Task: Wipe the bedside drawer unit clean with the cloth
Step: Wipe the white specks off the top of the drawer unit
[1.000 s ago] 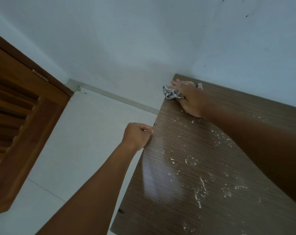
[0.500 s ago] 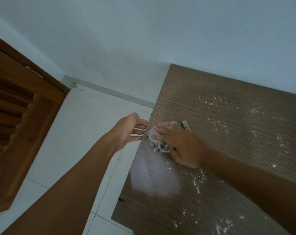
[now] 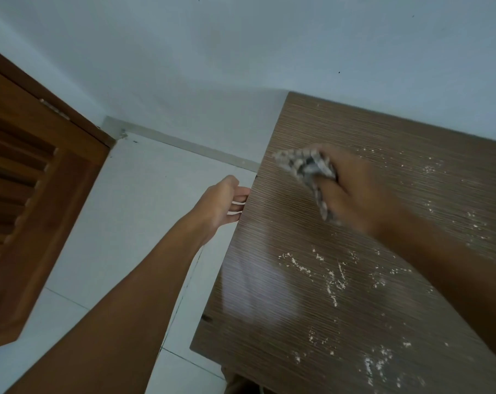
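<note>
Brown wood-grain laminate forms the flat top of the bedside drawer unit, and it is the landmark for everything else. On its far part, near the left edge, the right hand is closed around the crumpled grey-and-white checked cloth, fingers curled and bunching the fabric against the surface; both are motion-blurred, so a stroke seems to be under way. Half a second ago that hand and cloth sat right at the unit's left edge, beside the other hand; now they lie farther in and toward the wall side — a return pass after pushing dirt to the edge, I would judge.

The left hand waits off the unit's left edge, fingers loosely spread and slightly cupped, fingertips touching or just short of the edge; I cannot tell which. It holds nothing — likely placed to catch what gets swept off.

White crumbs and powder still speckle the near and right parts of the top, while a glossy strip along the left edge looks clean. The job seems partly done, with most of the near half left. Beyond the unit's left side lie pale floor tiles and a brown louvred wooden door.
</note>
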`<state>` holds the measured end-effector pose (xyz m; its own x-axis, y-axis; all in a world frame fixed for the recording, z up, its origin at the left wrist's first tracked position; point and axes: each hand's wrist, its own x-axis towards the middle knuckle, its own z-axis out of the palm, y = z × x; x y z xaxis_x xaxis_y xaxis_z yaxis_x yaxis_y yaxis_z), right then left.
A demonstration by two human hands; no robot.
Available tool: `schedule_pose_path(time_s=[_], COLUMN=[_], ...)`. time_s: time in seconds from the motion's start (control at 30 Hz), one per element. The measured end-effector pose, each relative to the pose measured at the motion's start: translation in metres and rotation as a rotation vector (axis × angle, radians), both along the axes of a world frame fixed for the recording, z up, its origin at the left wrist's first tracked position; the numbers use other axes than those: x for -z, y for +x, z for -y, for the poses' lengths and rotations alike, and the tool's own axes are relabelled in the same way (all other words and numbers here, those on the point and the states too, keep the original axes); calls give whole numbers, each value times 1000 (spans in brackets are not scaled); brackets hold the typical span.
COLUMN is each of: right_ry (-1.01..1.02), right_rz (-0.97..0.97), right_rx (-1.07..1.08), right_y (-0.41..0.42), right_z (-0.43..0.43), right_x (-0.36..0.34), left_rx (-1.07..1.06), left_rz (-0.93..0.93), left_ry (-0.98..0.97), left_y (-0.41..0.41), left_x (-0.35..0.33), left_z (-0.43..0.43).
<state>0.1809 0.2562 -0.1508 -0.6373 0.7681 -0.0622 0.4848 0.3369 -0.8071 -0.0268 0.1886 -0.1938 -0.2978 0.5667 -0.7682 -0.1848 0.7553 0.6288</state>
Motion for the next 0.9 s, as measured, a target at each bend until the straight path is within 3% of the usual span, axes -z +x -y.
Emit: schedule_pose_path(time_s=[0.13, 0.3, 0.43, 0.6, 0.67, 0.77, 0.83, 0.9], right_ry=[188, 158, 286, 266, 245, 185, 122, 7], right_rz=[128, 424, 300, 268, 245, 211, 140, 37], right_rx=[84, -32, -226, -351, -390, -407, -325, -162], right_y=[-33, -53, -41, -1, 17, 38, 44, 48], right_z=[-48, -42, 6, 77, 102, 126, 130, 123], right_x=[16, 80, 88, 90, 92, 87, 75, 54], left_rx=[-8, -53, -68, -72, 17, 370, 633, 798], left_rz=[5, 49, 65, 40, -85, -511, -807, -964], left_ry=[4, -15, -24, -28, 17, 183, 250, 306], left_y=[1, -3, -6, -4, 3, 15, 25, 37], left_x=[0, 4, 5, 2, -1, 7, 14, 17], left_z=[1, 2, 2, 0, 0, 4, 5, 0])
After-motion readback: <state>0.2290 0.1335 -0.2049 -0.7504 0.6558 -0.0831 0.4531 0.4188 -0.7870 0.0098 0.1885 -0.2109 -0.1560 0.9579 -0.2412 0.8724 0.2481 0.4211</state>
